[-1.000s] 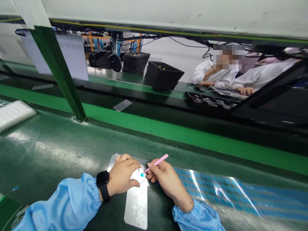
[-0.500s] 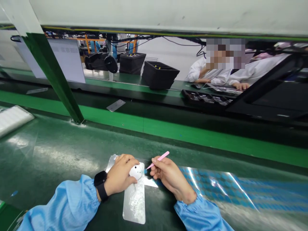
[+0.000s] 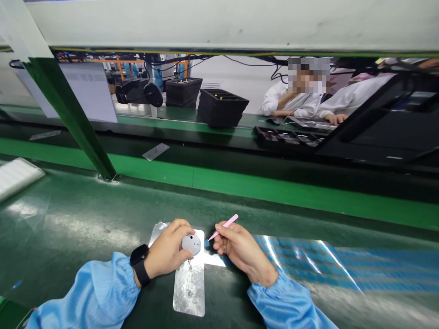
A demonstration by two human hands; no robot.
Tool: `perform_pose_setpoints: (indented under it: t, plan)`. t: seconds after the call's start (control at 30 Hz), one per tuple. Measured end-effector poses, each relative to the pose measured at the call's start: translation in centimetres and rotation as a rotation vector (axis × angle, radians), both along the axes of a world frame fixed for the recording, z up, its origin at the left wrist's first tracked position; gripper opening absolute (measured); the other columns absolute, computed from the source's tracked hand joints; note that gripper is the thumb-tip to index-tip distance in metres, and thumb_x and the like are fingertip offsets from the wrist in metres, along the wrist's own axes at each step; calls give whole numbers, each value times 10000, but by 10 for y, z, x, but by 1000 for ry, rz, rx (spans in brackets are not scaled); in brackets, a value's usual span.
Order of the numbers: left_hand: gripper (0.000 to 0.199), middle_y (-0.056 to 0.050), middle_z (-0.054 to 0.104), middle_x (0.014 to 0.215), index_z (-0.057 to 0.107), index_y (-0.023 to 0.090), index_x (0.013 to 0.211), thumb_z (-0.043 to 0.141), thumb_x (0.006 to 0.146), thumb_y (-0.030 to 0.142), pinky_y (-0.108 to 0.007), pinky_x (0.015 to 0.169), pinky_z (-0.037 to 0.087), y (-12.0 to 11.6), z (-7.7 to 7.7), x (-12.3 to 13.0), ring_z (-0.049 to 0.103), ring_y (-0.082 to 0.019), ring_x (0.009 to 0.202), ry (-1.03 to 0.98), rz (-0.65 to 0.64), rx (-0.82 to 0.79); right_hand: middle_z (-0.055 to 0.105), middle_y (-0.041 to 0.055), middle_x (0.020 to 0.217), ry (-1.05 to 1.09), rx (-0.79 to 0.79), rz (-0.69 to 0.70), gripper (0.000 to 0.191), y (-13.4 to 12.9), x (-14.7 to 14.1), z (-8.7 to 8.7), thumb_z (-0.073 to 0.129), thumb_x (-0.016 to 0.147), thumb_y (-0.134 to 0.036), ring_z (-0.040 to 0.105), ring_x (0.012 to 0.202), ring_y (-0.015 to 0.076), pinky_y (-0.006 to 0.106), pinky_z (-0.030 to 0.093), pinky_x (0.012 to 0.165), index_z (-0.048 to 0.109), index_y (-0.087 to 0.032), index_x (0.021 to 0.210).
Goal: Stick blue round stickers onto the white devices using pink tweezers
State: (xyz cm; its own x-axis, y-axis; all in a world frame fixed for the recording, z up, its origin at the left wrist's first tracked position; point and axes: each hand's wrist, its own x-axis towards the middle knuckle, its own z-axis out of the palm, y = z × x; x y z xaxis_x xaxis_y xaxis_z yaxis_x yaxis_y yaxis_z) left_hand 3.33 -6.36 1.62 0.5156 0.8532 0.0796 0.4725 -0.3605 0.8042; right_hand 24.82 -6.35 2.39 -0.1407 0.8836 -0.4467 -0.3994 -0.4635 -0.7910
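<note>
Thumb and fingers of my left hand (image 3: 170, 249) close around the edge of a small round white disc (image 3: 191, 245) with several dark holes. Under it lies a shiny silver plate (image 3: 189, 292) on the green bench. My right hand (image 3: 242, 249) pinches pink tweezers (image 3: 224, 226), their tip pointing down and left. At that tip is a small blue round sticker (image 3: 206, 244), just right of the disc. A clear sheet with rows of blue round stickers (image 3: 291, 256) spreads out to the right of my right hand.
A green post (image 3: 73, 119) rises from the bench at left, near a white tray (image 3: 18, 178). Beyond a raised green ledge lie a small clear plate (image 3: 156, 151) and black bins (image 3: 222, 107). A person in white (image 3: 274, 98) sits across, behind a dark monitor (image 3: 387, 119).
The disc's face looks greyer and turned flatter to me, lying a little lower against the plate. Both hands keep their grip, and the camera view has shifted slightly.
</note>
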Motion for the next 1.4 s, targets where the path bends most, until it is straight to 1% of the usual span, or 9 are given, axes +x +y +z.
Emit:
perform_pose_setpoints:
  t: [0.13, 0.3, 0.4, 0.63, 0.73, 0.83, 1.07, 1.27, 1.4]
  plan:
    - [430, -56, 606, 1199, 614, 226, 1077, 714, 696, 54, -366, 1002, 492, 2, -1, -2, 590, -217, 1114, 56, -35, 21, 607, 16, 482, 3, 26, 20, 520, 0, 1, -2, 983, 479, -508, 567, 390, 95, 155, 451, 371, 634, -133, 571]
    - [375, -63, 627, 1199, 649, 230, 1083, 762, 740, 128, -439, 1043, 461, 6, -5, -5, 519, -255, 1189, 194, -85, 86, 615, 23, 488, -3, 30, 24, 509, -1, 1, -1, 976, 491, -506, 561, 388, 94, 159, 449, 376, 635, -136, 571]
    - [357, -62, 635, 1181, 676, 229, 1061, 805, 737, 157, -451, 1057, 442, 7, -6, -5, 492, -264, 1195, 246, -100, 114, 613, 32, 484, -8, 35, 33, 507, -1, 1, 0, 965, 510, -515, 560, 390, 96, 163, 449, 379, 635, -134, 571]
    - [323, -46, 651, 1166, 724, 271, 1084, 816, 775, 240, -458, 1001, 426, 6, -1, -5, 498, -270, 1152, 355, -146, 161, 620, 32, 484, -23, 47, 47, 519, -1, 1, -2, 952, 525, -542, 550, 393, 89, 162, 446, 391, 631, -137, 582]
    - [272, -47, 653, 1179, 737, 299, 1087, 784, 819, 296, -463, 955, 420, 7, 2, -6, 499, -280, 1143, 412, -174, 187, 626, 31, 490, -24, 41, 56, 522, -1, 1, -2, 950, 524, -548, 549, 393, 90, 166, 448, 392, 632, -139, 585]
    - [211, -50, 654, 1190, 754, 297, 1056, 757, 847, 324, -462, 946, 416, 7, 2, -6, 499, -279, 1135, 456, -183, 204, 629, 31, 493, -22, 37, 57, 527, -1, 1, -2, 951, 516, -550, 550, 396, 91, 169, 452, 394, 626, -141, 585]
    - [146, -54, 664, 1205, 748, 270, 1006, 732, 866, 304, -478, 959, 432, 8, 0, -6, 497, -271, 1125, 437, -194, 210, 627, 39, 486, -26, 52, 51, 465, -1, 0, -3, 927, 574, -491, 584, 405, 108, 167, 463, 392, 622, -142, 601]
    - [196, -61, 666, 1207, 732, 264, 1051, 734, 856, 260, -484, 976, 442, 8, 2, -7, 498, -269, 1120, 437, -204, 210, 628, 36, 490, -20, 60, 62, 429, -1, 0, -4, 910, 590, -474, 571, 401, 110, 182, 465, 394, 631, -150, 605]
    - [181, -60, 660, 1210, 733, 275, 1047, 717, 867, 262, -483, 978, 444, 8, 2, -8, 495, -273, 1132, 436, -216, 227, 628, 34, 498, -28, 64, 59, 418, -1, 0, -5, 898, 606, -467, 571, 402, 109, 179, 460, 391, 627, -150, 611]
